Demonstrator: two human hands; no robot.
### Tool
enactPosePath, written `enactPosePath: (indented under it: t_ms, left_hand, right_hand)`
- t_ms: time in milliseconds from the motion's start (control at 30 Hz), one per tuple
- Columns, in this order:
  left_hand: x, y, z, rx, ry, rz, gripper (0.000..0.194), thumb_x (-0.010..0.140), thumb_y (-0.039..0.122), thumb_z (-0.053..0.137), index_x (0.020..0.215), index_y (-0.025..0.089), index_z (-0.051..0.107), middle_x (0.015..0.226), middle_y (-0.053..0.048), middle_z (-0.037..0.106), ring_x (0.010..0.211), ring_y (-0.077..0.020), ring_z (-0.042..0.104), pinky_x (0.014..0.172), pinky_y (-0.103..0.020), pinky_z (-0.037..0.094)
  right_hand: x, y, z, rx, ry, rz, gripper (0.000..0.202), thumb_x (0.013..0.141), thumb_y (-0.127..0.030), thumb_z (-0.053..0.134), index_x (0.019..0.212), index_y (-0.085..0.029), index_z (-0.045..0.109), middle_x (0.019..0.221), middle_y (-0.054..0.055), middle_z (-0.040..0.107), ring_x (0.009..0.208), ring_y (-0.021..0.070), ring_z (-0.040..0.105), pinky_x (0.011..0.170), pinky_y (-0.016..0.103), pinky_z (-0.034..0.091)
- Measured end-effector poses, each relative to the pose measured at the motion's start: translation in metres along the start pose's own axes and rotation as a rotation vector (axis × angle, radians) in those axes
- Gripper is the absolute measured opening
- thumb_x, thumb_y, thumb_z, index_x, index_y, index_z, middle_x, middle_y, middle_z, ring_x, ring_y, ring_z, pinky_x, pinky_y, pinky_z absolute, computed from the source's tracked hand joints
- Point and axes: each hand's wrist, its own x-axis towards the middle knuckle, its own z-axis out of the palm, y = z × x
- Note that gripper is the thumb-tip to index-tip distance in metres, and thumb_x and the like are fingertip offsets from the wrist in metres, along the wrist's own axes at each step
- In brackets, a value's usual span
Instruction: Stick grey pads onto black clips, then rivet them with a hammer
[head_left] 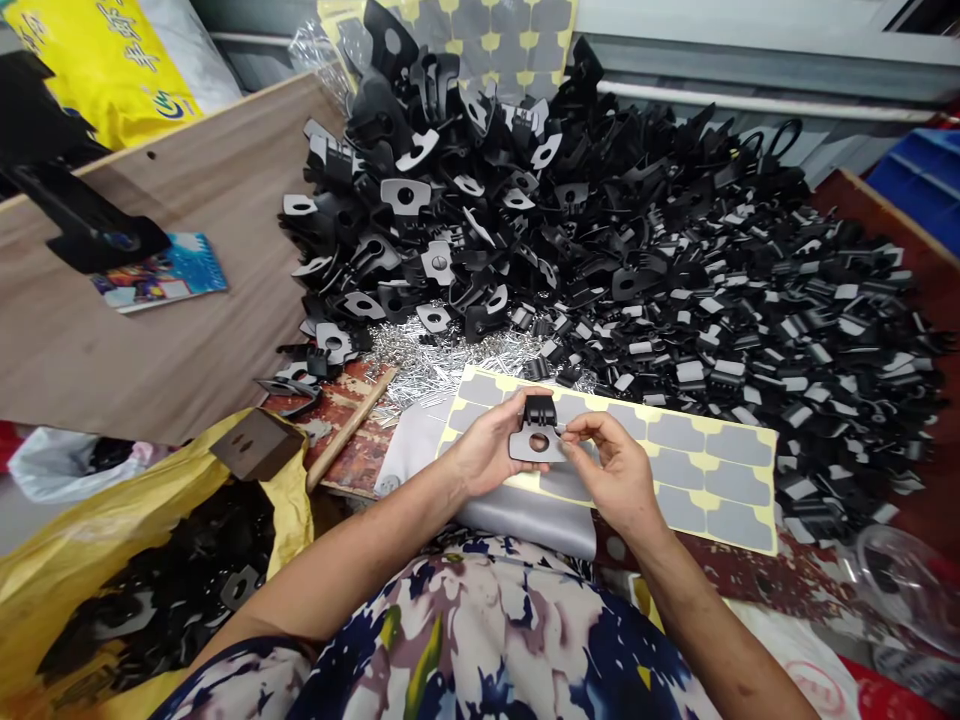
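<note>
My left hand [487, 445] is closed around a black plastic hinged bracket [539, 410], whose flat grey face has a round hole. The black hinge part stands at its top. At the bracket's right side, my right hand [611, 465] pinches what looks like a thin metal pin between thumb and forefinger, its tip close to the hinge. Under both hands lies a yellow-backed sheet of grey adhesive pads [675, 460]. Beyond it is a heap of thin metal pins [450, 360].
Large black brackets [439, 262] pile up behind, and small black clips [690, 370] heap to the right. On the left are a wooden board [225, 190], a wooden stick [351, 428] and a yellow sack [289, 500] of black parts. A clear plastic cup [900, 580] stands at right.
</note>
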Motion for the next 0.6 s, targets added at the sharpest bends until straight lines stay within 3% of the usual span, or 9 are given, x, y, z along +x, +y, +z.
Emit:
enactPosePath:
  t_ms: [167, 267, 333, 433, 500, 600]
  left_hand:
    - [0.000, -0.007, 0.002, 0.112, -0.003, 0.049, 0.051, 0.079, 0.028, 0.080, 0.125, 0.030, 0.058, 0.110, -0.005, 0.058, 0.083, -0.0163, 0.060, 0.067, -0.030, 0.056]
    - [0.004, -0.019, 0.005, 0.303, 0.127, 0.249, 0.052, 0.076, 0.021, 0.081, 0.121, 0.029, 0.055, 0.104, -0.002, 0.058, 0.083, -0.0159, 0.061, 0.062, -0.023, 0.050]
    - [0.007, -0.028, 0.005, 0.403, 0.223, 0.394, 0.046, 0.077, 0.022, 0.080, 0.116, 0.026, 0.056, 0.098, -0.001, 0.058, 0.085, -0.0155, 0.058, 0.061, -0.020, 0.049]
    - [0.010, -0.038, 0.001, 0.428, 0.285, 0.475, 0.043, 0.078, 0.023, 0.081, 0.114, 0.025, 0.057, 0.097, 0.000, 0.058, 0.083, -0.0140, 0.057, 0.060, -0.018, 0.050]
    - [0.011, -0.040, -0.003, 0.366, 0.305, 0.486, 0.046, 0.078, 0.025, 0.082, 0.115, 0.026, 0.055, 0.095, 0.001, 0.057, 0.076, -0.0124, 0.057, 0.055, -0.018, 0.051]
    - [0.010, -0.034, -0.006, 0.267, 0.329, 0.490, 0.056, 0.074, 0.027, 0.085, 0.118, 0.028, 0.051, 0.092, 0.002, 0.057, 0.068, -0.0119, 0.059, 0.050, -0.020, 0.054]
  right_hand:
    - [-0.002, -0.007, 0.004, -0.161, -0.009, -0.090, 0.017, 0.091, -0.021, 0.065, 0.106, -0.026, 0.059, 0.094, 0.002, 0.068, 0.089, 0.0200, 0.068, 0.085, 0.036, 0.057]
    - [-0.006, -0.010, 0.013, -0.344, 0.030, -0.228, 0.033, 0.091, -0.016, 0.061, 0.121, -0.027, 0.052, 0.097, 0.003, 0.066, 0.084, 0.0202, 0.068, 0.080, 0.037, 0.058]
    - [-0.009, -0.011, 0.020, -0.445, 0.055, -0.331, 0.046, 0.093, -0.013, 0.058, 0.134, -0.028, 0.044, 0.111, 0.008, 0.064, 0.082, 0.0190, 0.068, 0.076, 0.036, 0.059]
    - [-0.011, -0.014, 0.023, -0.606, 0.091, -0.446, 0.060, 0.097, -0.011, 0.053, 0.150, -0.030, 0.031, 0.134, 0.016, 0.053, 0.082, 0.0183, 0.067, 0.075, 0.038, 0.058]
    - [-0.009, -0.016, 0.016, -0.769, 0.164, -0.470, 0.063, 0.098, -0.021, 0.061, 0.153, -0.028, 0.032, 0.138, 0.019, 0.051, 0.092, 0.0250, 0.066, 0.082, 0.046, 0.056]
    - [-0.001, -0.018, -0.002, -0.855, 0.234, -0.400, 0.067, 0.088, -0.046, 0.077, 0.143, -0.022, 0.048, 0.130, 0.020, 0.057, 0.108, 0.0369, 0.060, 0.091, 0.056, 0.050]
